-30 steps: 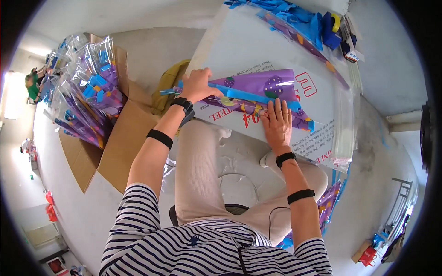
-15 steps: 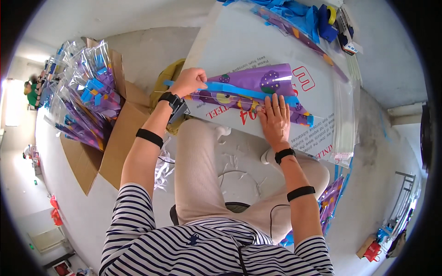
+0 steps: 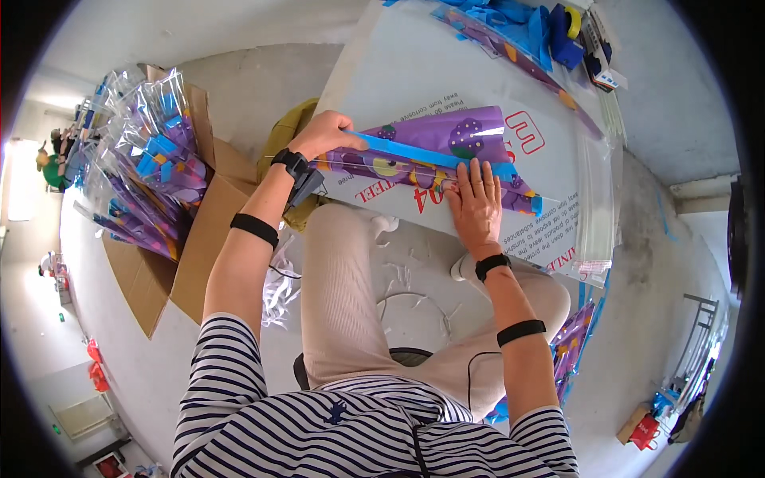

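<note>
A purple plastic sheet (image 3: 430, 127) printed with dark dotted shapes lies partly folded on the board-topped table. Along it runs a blue strip (image 3: 406, 149). The strip's left end is pinched between the thumb and fingers of my left hand (image 3: 323, 134), at the sheet's narrow end. My right hand (image 3: 476, 209) lies flat, fingers stretched, its fingertips pressing on the strip and the sheet's near edge toward the wide end. A thin pale rod shows along the near fold. The blue tip (image 3: 536, 205) of the folded part pokes out right of that hand.
An open cardboard box (image 3: 209, 263) at left holds several clear-wrapped purple and blue bundles (image 3: 163, 151). At the table's far right are a blue tape dispenser (image 3: 567, 49), blue material (image 3: 510, 28) and a long wrapped piece (image 3: 526, 68). Clear sleeves (image 3: 596, 215) hang over the right edge.
My left hand has shifted slightly up and keeps its pinch on the strip. The strip's blue end no longer shows left of that hand. My right hand stays put.
</note>
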Tool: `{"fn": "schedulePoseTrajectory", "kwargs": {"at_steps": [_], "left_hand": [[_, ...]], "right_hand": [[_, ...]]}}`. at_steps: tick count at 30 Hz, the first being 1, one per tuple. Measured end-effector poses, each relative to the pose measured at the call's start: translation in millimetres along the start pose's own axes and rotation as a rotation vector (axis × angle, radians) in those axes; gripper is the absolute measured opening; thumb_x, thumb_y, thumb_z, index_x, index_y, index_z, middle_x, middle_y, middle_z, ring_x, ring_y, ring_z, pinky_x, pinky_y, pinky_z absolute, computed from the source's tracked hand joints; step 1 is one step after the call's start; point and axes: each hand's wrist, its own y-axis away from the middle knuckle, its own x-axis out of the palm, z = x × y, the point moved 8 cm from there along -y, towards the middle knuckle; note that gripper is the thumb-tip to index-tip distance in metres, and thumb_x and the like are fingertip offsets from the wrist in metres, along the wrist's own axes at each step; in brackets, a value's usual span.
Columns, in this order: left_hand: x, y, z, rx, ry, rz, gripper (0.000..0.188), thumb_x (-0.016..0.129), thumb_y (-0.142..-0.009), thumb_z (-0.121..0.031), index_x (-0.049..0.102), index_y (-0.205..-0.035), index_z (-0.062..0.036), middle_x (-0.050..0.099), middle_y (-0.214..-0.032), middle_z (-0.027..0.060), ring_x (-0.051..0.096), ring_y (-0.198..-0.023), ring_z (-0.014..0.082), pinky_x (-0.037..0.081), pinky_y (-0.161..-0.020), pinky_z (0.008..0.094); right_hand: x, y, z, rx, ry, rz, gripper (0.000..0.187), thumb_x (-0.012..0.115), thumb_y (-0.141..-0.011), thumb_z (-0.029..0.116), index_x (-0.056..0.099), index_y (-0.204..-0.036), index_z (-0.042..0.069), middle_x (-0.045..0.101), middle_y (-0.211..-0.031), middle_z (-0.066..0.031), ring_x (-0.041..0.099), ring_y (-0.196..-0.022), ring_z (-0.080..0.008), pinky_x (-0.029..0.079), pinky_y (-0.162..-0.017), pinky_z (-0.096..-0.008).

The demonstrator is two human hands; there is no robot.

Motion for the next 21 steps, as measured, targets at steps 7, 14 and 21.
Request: {"fn": "schedulePoseTrajectory", "kwargs": {"at_steps": [7,14,21], "left_hand": [[0,1,-6,-0.138,-0.376,-0.197,0.034,0.08,-0.066,-0.034,0.061,-0.063,-0.0063,0.057,-0.057,0.0079,0.05,-0.053,0.0246,0.034,-0.055,0.0392],[60,-5,-91,0.122,-1.028,-0.231,0.007,0.071,-0.072,-0.01,0.076,-0.075,-0.0144,0.071,-0.075,0.0098,0.069,-0.076,0.0316,0.037,-0.082,0.0533],[95,-28,-87,-0.022,-1.192,-0.103,0.012,0.073,-0.075,-0.01,0.077,-0.083,-0.0183,0.073,-0.079,0.0042,0.071,-0.079,0.0271,0.038,-0.078,0.0498]], "right_hand": [[-1,0,0,0.012,-0.013,0.009,0.055,0.057,-0.099,0.038,0.052,-0.146,0.009,0.043,-0.155,-0.0142,0.035,-0.146,-0.0363,0.027,-0.119,-0.0516],[2,3,-7,0.031,0.005,-0.015,0.055,0.057,-0.099,0.039,0.053,-0.145,0.009,0.044,-0.155,-0.0145,0.036,-0.145,-0.0361,0.028,-0.119,-0.0519],[0,-1,-3,0.05,-0.067,-0.054,0.052,0.055,-0.099,0.039,0.056,-0.14,0.008,0.048,-0.151,-0.0146,0.037,-0.145,-0.0353,0.028,-0.119,-0.052]]}}
